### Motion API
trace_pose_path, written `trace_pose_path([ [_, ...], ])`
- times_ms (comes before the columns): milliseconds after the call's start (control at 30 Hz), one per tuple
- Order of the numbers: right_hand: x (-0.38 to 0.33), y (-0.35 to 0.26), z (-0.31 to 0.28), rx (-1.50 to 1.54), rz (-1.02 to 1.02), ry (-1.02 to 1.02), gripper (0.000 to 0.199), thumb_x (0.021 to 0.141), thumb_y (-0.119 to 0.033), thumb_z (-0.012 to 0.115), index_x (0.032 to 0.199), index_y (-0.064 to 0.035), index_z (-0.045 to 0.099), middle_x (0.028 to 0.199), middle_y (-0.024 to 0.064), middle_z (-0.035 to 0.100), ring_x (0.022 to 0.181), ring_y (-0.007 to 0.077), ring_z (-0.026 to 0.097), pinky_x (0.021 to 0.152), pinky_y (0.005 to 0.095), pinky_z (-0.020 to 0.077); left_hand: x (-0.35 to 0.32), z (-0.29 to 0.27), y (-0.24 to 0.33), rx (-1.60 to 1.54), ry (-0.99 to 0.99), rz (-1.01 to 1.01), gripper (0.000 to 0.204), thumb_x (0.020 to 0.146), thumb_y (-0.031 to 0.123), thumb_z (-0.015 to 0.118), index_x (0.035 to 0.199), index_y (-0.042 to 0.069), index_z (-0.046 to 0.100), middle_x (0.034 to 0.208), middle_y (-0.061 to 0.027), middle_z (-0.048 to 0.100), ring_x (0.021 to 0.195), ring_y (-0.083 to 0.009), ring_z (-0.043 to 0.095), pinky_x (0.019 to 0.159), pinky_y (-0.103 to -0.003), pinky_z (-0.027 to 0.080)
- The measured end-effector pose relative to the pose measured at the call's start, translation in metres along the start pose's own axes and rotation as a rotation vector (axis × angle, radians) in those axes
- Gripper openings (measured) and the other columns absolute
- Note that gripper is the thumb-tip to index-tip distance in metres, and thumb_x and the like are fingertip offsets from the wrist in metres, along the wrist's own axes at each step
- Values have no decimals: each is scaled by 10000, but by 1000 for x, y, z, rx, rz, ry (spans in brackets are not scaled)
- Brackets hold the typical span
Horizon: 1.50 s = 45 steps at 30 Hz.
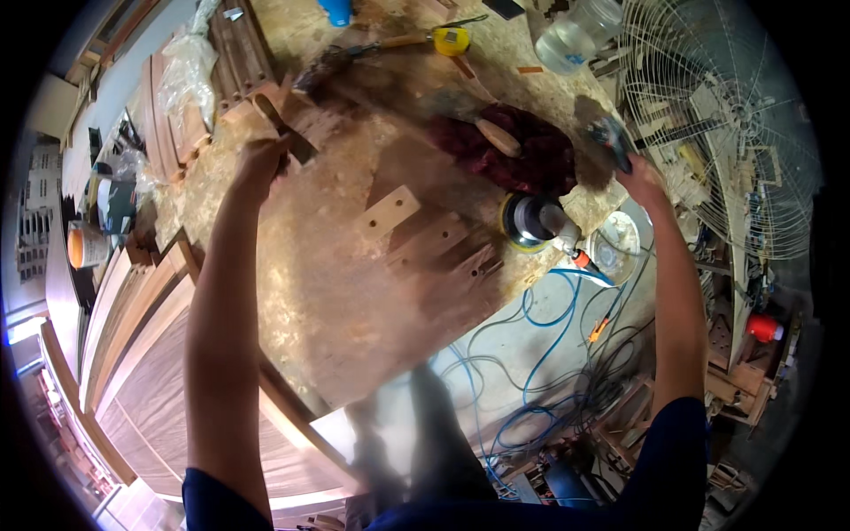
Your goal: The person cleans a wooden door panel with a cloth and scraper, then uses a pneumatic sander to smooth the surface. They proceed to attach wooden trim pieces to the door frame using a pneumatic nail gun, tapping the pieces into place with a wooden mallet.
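Observation:
My left hand (pixel 264 166) is at the left part of the worktable, its fingers curled round the lower end of a short dark wooden piece (pixel 288 133). Out at the table's right edge, my right hand (pixel 644 181) is closed on a small dark-handled tool (pixel 611 143); blur hides its exact kind. Between my hands lie several light wooden blocks with holes (pixel 391 212). To their right a round sander (pixel 529 221) rests by the table edge. Behind it is a dark red cloth (pixel 540 159) with a wooden-handled tool (pixel 498 138) on it.
A yellow tape measure (pixel 452 41) and a clear jar (pixel 577 37) are at the back. Plastic-wrapped wooden strips (pixel 186 97) lie at the far left. A wire fan guard (pixel 739 115) stands at right. A white bucket (pixel 617 241) and blue hoses (pixel 542 372) are below the table edge.

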State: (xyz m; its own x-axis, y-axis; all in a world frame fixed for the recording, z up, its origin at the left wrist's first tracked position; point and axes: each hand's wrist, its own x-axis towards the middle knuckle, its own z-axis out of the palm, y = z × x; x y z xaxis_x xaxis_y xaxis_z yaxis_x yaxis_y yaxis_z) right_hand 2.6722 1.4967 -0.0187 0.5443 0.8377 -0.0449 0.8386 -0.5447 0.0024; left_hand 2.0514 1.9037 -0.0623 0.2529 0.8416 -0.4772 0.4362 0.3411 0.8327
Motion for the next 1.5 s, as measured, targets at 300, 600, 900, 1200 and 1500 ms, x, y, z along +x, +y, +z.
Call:
trace_pose_path([
  [300, -233, -125, -149, 501, 356, -213, 336, 921, -347, 804, 1034, -37, 737, 791, 25, 727, 702, 146, 684, 665, 347, 557, -408, -174, -156, -625, 46, -13, 50, 1085, 102, 580, 1112, 120, 542, 997, 9, 583, 876, -114, 569, 732, -293, 462],
  [600, -372, -493, -68, 112, -292, -328, 443, 928, -479, 693, 927, -37, 686, 845, 247, 733, 831, 459, 728, 749, 555, 562, -620, -267, -277, -700, 261, -150, 242, 1021, 114, 705, 1234, 84, 595, 1005, -29, 696, 857, -137, 642, 737, -306, 511],
  [900, -306, -587, 14, -115, -351, -176, 451, 924, -429, 764, 1089, -25, 651, 1116, 242, 737, 1074, 409, 706, 932, 512, 559, -731, -377, -355, -427, 364, -69, 256, 955, -42, 723, 1185, 13, 623, 1039, -87, 731, 902, -117, 684, 754, -258, 530],
  [1200, -434, -653, -33, 830, -633, -221, 378, 852, -23, 808, 1185, -100, 646, 1001, 61, 641, 881, 192, 640, 748, 336, 539, -687, -312, -301, 181, 195, 73, 106, 930, 21, 774, 878, 33, 682, 938, -131, 764, 822, -263, 743, 729, -350, 580],
  [1500, -589, -601, -65, 1248, -245, -922, 182, 817, 85, 699, 910, -71, 687, 1028, 73, 685, 1020, 226, 674, 822, 332, 554, -638, -232, -282, 561, -256, 339, 228, 919, 106, 714, 1145, 140, 715, 1144, -99, 737, 998, -350, 712, 794, -440, 578],
])
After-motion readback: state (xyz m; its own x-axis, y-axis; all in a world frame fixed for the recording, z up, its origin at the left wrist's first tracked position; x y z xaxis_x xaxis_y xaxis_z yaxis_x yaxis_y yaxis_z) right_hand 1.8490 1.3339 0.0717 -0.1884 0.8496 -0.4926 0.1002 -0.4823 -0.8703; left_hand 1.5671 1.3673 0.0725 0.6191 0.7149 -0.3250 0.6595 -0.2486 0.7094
